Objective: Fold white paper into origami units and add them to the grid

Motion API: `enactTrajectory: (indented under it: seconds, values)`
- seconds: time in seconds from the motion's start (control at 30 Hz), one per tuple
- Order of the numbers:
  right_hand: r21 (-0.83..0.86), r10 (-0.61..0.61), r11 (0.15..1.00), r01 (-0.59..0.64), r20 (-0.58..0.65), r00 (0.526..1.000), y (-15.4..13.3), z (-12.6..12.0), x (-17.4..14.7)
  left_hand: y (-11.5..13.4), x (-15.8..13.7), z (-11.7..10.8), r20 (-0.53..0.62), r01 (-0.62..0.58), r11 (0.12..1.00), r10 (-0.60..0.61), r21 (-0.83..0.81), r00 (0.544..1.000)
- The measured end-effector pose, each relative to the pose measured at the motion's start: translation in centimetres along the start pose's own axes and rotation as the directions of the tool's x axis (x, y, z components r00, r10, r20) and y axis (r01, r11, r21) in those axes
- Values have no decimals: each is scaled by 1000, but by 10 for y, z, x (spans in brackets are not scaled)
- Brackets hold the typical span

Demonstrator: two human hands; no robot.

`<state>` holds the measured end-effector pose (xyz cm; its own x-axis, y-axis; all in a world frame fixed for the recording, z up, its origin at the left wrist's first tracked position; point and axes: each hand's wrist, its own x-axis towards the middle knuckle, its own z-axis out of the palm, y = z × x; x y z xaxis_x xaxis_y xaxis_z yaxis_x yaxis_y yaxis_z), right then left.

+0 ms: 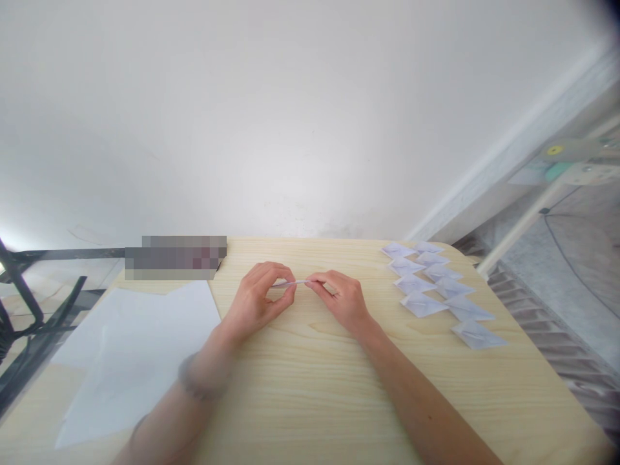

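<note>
Between my two hands, just above the wooden table, is a thin folded piece of white paper (299,282), seen nearly edge-on. My left hand (264,294) pinches its left part between thumb and fingers. The tips of my right hand (340,296) close on its right end. A dark bracelet (202,376) circles my left wrist. To the right of my hands lie several folded white paper pieces, diamond-shaped, set in two columns; the nearest folded paper (478,334) sits closest to me. The exact folds of the held paper are too small to make out.
White paper sheets (140,355) lie on the left of the light wooden table (300,400). A blurred-out dark item (174,258) is at the back left corner. A white wall (300,129) stands behind; black metal bars (29,297) are at left, a pale pole (518,226) at right.
</note>
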<state>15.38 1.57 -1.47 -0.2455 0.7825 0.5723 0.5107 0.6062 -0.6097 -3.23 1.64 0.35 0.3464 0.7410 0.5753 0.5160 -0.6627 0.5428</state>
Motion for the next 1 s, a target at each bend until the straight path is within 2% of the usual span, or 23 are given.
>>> enactTrajectory:
  seconds: [0.2, 0.6, 1.0]
  values:
    - [-25, -101, 995, 101, 11, 995, 0, 0, 0, 0, 1, 0, -3, -36, 999, 36, 2, 999]
    - [-23, -98, 995, 99, 15, 995, 0, 1, -1, -1, 1, 1, 3, -72, 997, 72, 23, 997]
    - [-33, -140, 989, 144, 93, 986, 0, 1, -1, 0, 1, 0, 78, -75, 997, 72, 33, 994]
